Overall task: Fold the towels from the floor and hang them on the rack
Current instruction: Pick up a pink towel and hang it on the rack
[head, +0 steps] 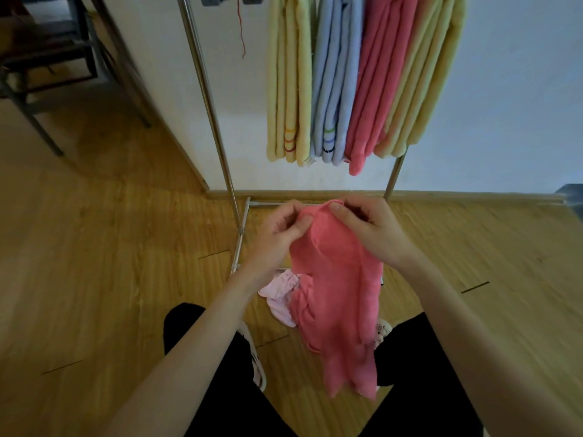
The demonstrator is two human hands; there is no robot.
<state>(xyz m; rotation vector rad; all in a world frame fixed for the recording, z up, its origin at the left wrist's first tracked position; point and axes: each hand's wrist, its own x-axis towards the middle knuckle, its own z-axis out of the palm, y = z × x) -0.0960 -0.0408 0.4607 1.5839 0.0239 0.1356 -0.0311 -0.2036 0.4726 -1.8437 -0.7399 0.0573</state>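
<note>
A coral-pink towel [337, 294] hangs crumpled in front of me, held up by its top edge. My left hand [284, 230] pinches that edge on the left side, and my right hand [369, 225] pinches it on the right, the two hands close together. A pale pink towel [280, 294] lies bunched on the wooden floor under the hanging one. The metal rack [208, 89] stands against the white wall. On it hang folded towels: yellow [287, 89], light blue [336, 89], coral-pink [378, 83] and another yellow [426, 77].
The rack's base bars [241, 238] lie on the floor just ahead of my hands. My legs in black trousers and light shoes [252, 351] frame the pile. A dark metal chair or table frame [47, 74] stands at the far left. Wooden floor spreads to both sides.
</note>
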